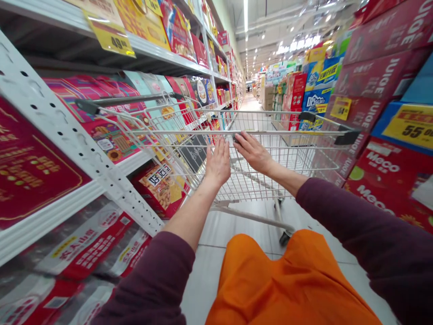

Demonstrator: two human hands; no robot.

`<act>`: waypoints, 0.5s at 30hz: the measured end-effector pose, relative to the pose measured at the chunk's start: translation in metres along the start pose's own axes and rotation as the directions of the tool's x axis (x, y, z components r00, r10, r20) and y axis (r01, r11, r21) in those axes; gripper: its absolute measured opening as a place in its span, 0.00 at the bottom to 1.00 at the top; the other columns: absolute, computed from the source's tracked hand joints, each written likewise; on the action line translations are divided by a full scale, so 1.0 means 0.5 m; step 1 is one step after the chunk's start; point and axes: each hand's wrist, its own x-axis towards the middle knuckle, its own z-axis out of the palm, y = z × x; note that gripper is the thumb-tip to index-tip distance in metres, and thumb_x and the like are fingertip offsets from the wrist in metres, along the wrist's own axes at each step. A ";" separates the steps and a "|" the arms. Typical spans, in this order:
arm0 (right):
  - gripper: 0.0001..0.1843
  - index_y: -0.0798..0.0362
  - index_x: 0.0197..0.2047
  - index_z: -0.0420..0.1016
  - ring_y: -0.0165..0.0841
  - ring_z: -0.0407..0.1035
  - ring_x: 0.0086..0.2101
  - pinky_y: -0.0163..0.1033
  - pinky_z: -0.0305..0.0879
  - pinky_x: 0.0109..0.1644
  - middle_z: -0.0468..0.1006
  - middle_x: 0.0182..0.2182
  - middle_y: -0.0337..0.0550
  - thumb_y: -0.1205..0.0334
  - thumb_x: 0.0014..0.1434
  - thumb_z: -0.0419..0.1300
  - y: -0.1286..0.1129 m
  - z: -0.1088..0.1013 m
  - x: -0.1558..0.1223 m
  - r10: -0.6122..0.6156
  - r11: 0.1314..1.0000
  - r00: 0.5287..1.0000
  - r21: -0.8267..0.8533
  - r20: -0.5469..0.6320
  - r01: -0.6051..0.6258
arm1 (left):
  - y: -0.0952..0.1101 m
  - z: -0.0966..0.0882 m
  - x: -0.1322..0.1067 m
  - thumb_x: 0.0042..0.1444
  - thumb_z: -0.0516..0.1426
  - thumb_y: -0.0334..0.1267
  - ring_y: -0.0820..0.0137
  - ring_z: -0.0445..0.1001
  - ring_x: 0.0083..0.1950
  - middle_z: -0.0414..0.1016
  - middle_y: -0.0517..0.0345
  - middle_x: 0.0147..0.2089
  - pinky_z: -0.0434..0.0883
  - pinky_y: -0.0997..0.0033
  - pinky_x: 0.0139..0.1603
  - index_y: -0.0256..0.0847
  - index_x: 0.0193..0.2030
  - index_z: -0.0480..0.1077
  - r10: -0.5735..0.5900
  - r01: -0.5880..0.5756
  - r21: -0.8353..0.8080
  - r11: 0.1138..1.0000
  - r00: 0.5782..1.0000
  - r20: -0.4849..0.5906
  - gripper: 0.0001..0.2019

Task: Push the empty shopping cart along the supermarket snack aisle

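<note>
A metal shopping cart (pixel 253 187) stands in front of me, with its wire side facing me across the aisle. My left hand (pixel 218 163) is held flat against the cart's near side just below the top rail, its fingers stretched upward. Close by on the right, my right hand (pixel 253 152) lies over the same top rail (pixel 291 133) with its fingers extended. A small dark piece shows at its fingertips. Neither hand is wrapped round anything that I can see. Through the wire, the basket shows no goods.
Shelves of boxed goods (pixel 118 144) line the left side, with a perforated white upright (pixel 61 117) close by. Stacked red cartons (pixel 375 176) crowd the right. A caster wheel (pixel 285 238) rests on the tiled floor (pixel 233 253). The aisle runs on ahead.
</note>
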 end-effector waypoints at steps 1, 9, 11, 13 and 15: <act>0.26 0.51 0.65 0.62 0.41 0.44 0.68 0.58 0.50 0.70 0.59 0.67 0.47 0.73 0.66 0.44 0.001 0.000 0.004 0.018 1.000 1.000 -0.002 0.014 -0.018 | 0.006 0.003 0.002 0.56 0.46 0.26 0.59 0.41 0.75 0.40 0.39 0.75 0.42 0.46 0.73 0.25 0.70 0.46 -0.011 0.011 -0.005 1.000 1.000 0.003 0.34; 0.25 0.56 0.64 0.62 0.41 0.42 0.69 0.58 0.50 0.70 0.60 0.66 0.51 0.73 0.67 0.44 -0.029 0.046 -0.029 0.077 0.997 0.996 0.009 0.036 -0.078 | 0.026 0.029 -0.020 0.55 0.46 0.27 0.59 0.42 0.75 0.41 0.40 0.75 0.42 0.44 0.72 0.28 0.71 0.45 0.015 -0.015 0.011 1.000 0.997 0.074 0.35; 0.24 0.56 0.63 0.64 0.41 0.44 0.68 0.58 0.52 0.69 0.61 0.66 0.52 0.73 0.66 0.44 -0.029 0.046 -0.041 0.063 0.998 0.997 0.009 0.039 -0.063 | 0.030 0.026 -0.025 0.55 0.46 0.27 0.59 0.42 0.75 0.41 0.40 0.75 0.42 0.44 0.72 0.27 0.71 0.45 0.019 -0.021 0.017 1.000 0.996 0.090 0.35; 0.23 0.57 0.61 0.66 0.43 0.47 0.67 0.59 0.54 0.68 0.63 0.64 0.53 0.75 0.66 0.45 -0.027 0.043 -0.061 0.046 0.999 0.997 0.006 0.066 -0.047 | 0.036 0.021 -0.028 0.55 0.46 0.27 0.59 0.42 0.75 0.42 0.39 0.74 0.43 0.45 0.72 0.26 0.71 0.46 0.029 -0.032 0.025 0.999 0.993 0.113 0.34; 0.22 0.58 0.60 0.68 0.43 0.51 0.66 0.59 0.57 0.67 0.65 0.63 0.55 0.75 0.65 0.46 -0.024 0.040 -0.093 0.010 1.000 0.992 0.006 0.123 -0.011 | 0.045 0.016 -0.030 0.55 0.45 0.27 0.58 0.43 0.75 0.43 0.38 0.74 0.44 0.44 0.72 0.25 0.70 0.48 0.048 -0.052 0.031 0.998 0.990 0.132 0.34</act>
